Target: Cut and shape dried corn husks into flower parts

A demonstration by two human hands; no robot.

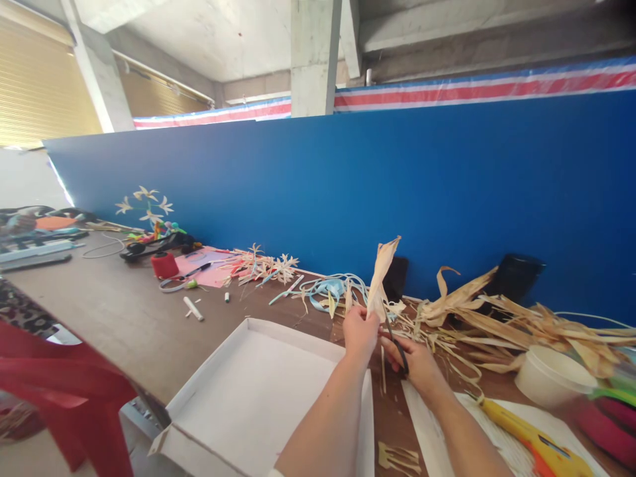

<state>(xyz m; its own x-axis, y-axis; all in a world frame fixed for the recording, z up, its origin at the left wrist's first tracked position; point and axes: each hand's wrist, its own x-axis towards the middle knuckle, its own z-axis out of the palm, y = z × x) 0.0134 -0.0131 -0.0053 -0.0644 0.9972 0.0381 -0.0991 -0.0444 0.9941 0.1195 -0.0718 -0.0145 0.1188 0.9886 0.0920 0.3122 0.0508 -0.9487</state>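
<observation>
My left hand (360,331) pinches the lower end of a pale dried corn husk (381,275), which stands up from the fingers with its tip highest. Close beside it, my right hand (415,361) grips a pair of scissors (401,354) with black handles. The scissor blades point up toward the base of the husk; whether they touch it I cannot tell. Narrow husk strips (442,344) lie on the table around and behind both hands. Below the right wrist is a small cut husk piece (399,458) with slit ends.
A white shallow box (263,384) stands left of my forearms. On the right are a husk pile (536,324), a white tub (554,376) and a yellow glue gun (534,437). Husk flowers (283,268) and red thread (164,265) lie leftward. A blue panel (278,185) closes the back.
</observation>
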